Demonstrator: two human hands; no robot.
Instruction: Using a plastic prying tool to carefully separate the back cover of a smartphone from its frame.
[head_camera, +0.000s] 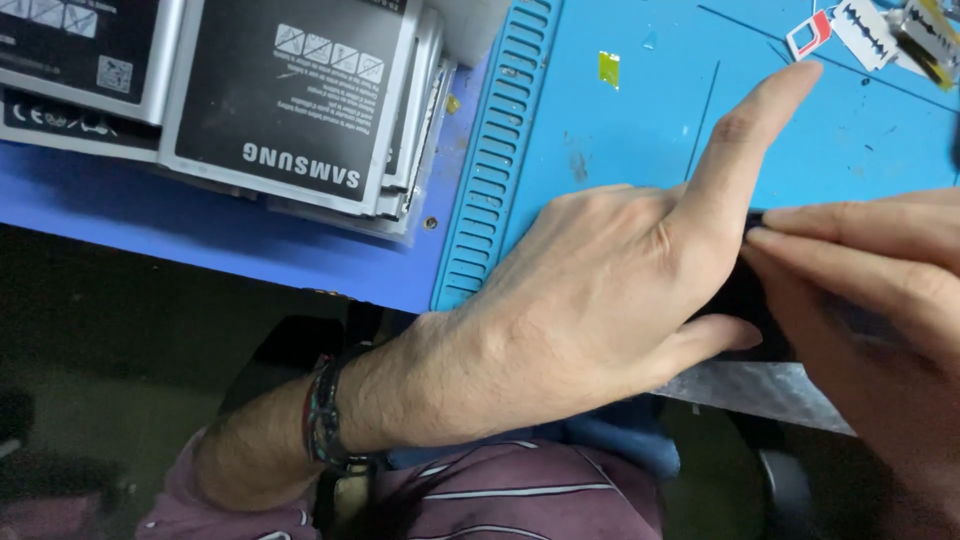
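My left hand (600, 290) lies over a dark flat device (745, 300) on the blue work mat (640, 130), holding it down with thumb and palm while the index finger points away. From the right, my right hand (880, 300) reaches in, its fingertips pinched at the device's upper edge. Most of the device is hidden under both hands.
A stack of grey and black phone batteries (290, 100) lies at the top left on the blue table. A razor blade (865, 32), a small red-and-white card tray (808, 35) and a yellow scrap (608, 68) sit on the mat's far side. The table edge runs below my hands.
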